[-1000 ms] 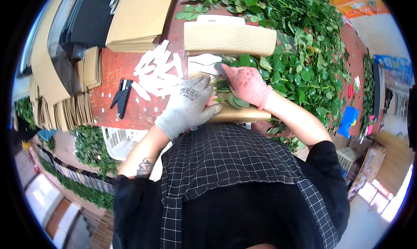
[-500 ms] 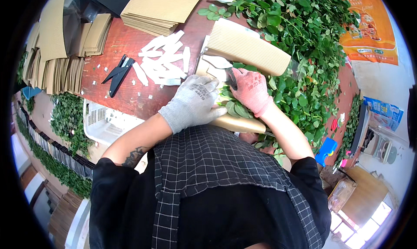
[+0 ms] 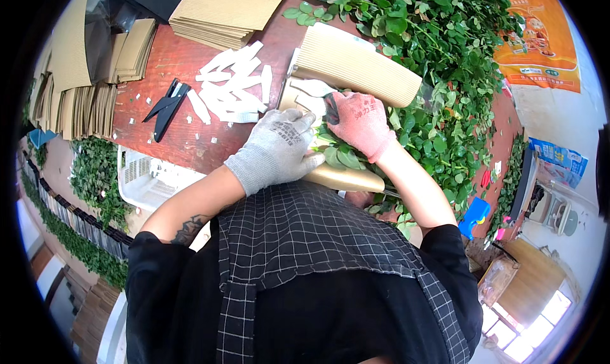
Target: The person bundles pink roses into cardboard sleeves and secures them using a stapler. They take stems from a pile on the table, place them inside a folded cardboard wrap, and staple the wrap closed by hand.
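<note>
Wrapping step | left hand [image 3: 279, 148] pressed flat on leafy stems [image 3: 340, 154] over tan wrap [image 3: 346, 180] | right hand [image 3: 359, 119] clamped around a dark tool [image 3: 332, 108] | next likely needs paper held taut

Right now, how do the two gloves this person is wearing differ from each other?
The left hand wears a grey knit glove, while the right hand wears a pinkish-red one. The left hand lies flat, pressing down on the leafy stems, while the right hand curls around a dark tool at the wrapping paper. Both carry dark print on the back.
</note>
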### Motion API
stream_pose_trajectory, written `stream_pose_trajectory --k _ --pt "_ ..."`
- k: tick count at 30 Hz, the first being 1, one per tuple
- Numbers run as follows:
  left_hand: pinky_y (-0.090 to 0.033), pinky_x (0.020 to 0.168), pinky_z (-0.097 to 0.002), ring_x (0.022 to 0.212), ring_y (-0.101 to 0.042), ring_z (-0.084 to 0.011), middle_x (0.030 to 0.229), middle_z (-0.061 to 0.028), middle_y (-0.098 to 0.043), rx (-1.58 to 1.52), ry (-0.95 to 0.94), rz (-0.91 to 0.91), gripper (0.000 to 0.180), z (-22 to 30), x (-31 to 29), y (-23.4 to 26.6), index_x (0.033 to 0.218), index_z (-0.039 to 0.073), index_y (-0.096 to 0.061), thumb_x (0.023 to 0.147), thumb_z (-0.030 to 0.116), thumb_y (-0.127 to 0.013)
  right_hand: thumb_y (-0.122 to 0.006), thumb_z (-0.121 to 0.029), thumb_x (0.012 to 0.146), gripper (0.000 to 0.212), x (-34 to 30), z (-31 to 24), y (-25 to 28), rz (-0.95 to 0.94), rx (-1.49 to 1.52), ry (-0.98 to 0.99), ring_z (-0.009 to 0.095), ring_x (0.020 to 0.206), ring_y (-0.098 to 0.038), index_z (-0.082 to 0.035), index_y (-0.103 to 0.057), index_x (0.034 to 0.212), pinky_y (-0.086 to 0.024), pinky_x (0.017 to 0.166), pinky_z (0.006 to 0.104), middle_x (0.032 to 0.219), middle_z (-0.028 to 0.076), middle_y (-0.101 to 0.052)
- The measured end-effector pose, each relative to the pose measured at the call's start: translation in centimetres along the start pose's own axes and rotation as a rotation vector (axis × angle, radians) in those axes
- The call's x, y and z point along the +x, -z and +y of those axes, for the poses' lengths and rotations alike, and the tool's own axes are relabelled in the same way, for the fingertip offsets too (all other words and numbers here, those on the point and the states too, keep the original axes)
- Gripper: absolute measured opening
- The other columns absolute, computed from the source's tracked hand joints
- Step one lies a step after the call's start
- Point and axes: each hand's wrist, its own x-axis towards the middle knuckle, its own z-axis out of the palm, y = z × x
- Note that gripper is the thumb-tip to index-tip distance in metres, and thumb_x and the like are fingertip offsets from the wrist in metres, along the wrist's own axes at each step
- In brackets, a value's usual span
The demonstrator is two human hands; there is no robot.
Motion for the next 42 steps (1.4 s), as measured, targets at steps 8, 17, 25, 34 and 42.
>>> stream_pose_trajectory --k 8,17,25,34,42 --pt "-0.04 0.098 -0.0426 0.118 -0.05 -0.03 0.123 -0.0179 -0.057 -0.02 -0.053 0.102 0.055 -0.3 0.0 -0.7 0.11 -0.004 -0.062 0.089 0.045 -0.051 -0.065 -0.024 0.078 0.026 0.4 -0.3 -1.7 0.159 0.01 0.109 0.031 0.079 -0.065 -0.009 -0.059 0.097 -0.052 0.07 0.0425 0.087 0.012 -0.065" --pt "-0.038 0.102 -0.0425 0.122 -0.049 -0.0294 0.132 -0.0169 -0.053 -0.001 -0.016 0.075 0.057 -0.5 0.2 -1.3 0.114 -0.001 -0.062 0.089 0.048 -0.051 -0.064 -0.019 0.076 0.03 -0.8 0.8 -3.0 0.255 0.009 0.177 0.029 0.082 -0.063 -0.01 -0.058 0.104 -0.051 0.069 0.0397 0.091 0.009 -0.061" --pt "-0.041 0.1 -0.0419 0.115 -0.054 -0.0332 0.127 -0.0178 -0.057 -0.054 -0.127 0.185 0.047 -1.4 0.5 -1.8 0.116 0.0 -0.062 0.09 0.038 -0.053 -0.065 -0.022 0.076 0.03 -1.1 1.5 -2.9 0.211 -0.025 0.162 0.029 0.084 -0.063 -0.009 -0.058 0.102 -0.051 0.07 0.04 0.092 0.01 -0.06" --pt "-0.049 0.079 -0.038 0.09 -0.064 -0.0296 0.097 -0.0148 -0.067 -0.264 0.036 0.428 0.022 -6.2 3.7 -3.0 0.103 0.005 -0.068 0.085 0.015 -0.063 -0.057 -0.014 0.08 0.02 -1.0 1.0 -2.7 0.203 0.077 0.113 0.029 0.082 -0.064 -0.007 -0.059 0.099 -0.052 0.071 0.0384 0.088 0.012 -0.062" --pt "-0.049 0.075 -0.037 0.081 -0.065 -0.0269 0.086 -0.0132 -0.068 -0.285 0.06 0.457 0.016 -7.0 4.1 -2.6 0.094 0.004 -0.068 0.084 0.014 -0.062 -0.055 -0.007 0.079 0.019 -1.3 1.3 -3.4 0.156 0.118 0.056 0.03 0.083 -0.065 -0.004 -0.058 0.097 -0.053 0.072 0.0409 0.087 0.014 -0.064"
